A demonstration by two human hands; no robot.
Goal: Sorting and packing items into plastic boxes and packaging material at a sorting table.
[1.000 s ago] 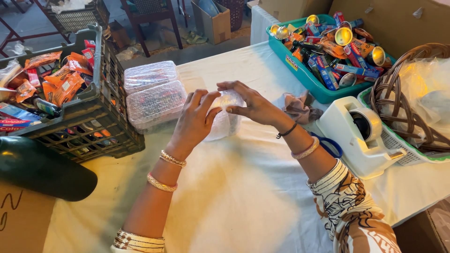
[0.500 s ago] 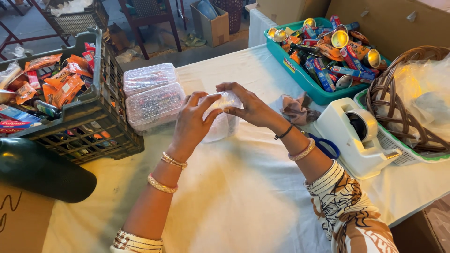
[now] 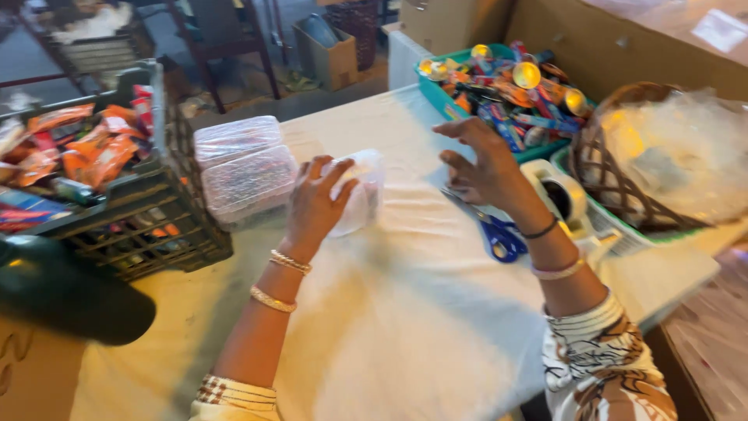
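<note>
Near the middle of the frame, a little above centre, the left hand (image 3: 315, 204) rests on a small clear plastic bag (image 3: 357, 191). The bag lies on the white tablecloth (image 3: 405, 327). The fingers (image 3: 336, 173) are curled loosely over the bag's left side and press it down, so the hand has hold of it. What is inside the bag is too blurry to tell.

The right hand (image 3: 483, 168) is up in the air to the right of the bag and does not touch it. Its fingers are spread wide open and it holds nothing. Just under it lie blue-handled scissors (image 3: 495, 230), and a white tape holder (image 3: 565, 199) sits beside its wrist.

The bag looks thin, soft and light. It would crumple easily and could slip, since the plastic is smooth. A good place to hold it looks like the top edge or the sides, pinched gently with the fingertips, so the things inside do not get squashed.

To the left of the bag stand two clear lidded boxes (image 3: 245, 168), stacked one on the other. Further left is a dark crate (image 3: 140, 218) full of orange snack packets. At the upper right is a teal tray (image 3: 444, 97) heaped with bright wrapped sweets, and next to it a brown wicker basket (image 3: 615, 187) with crinkly clear wrap inside.
</note>
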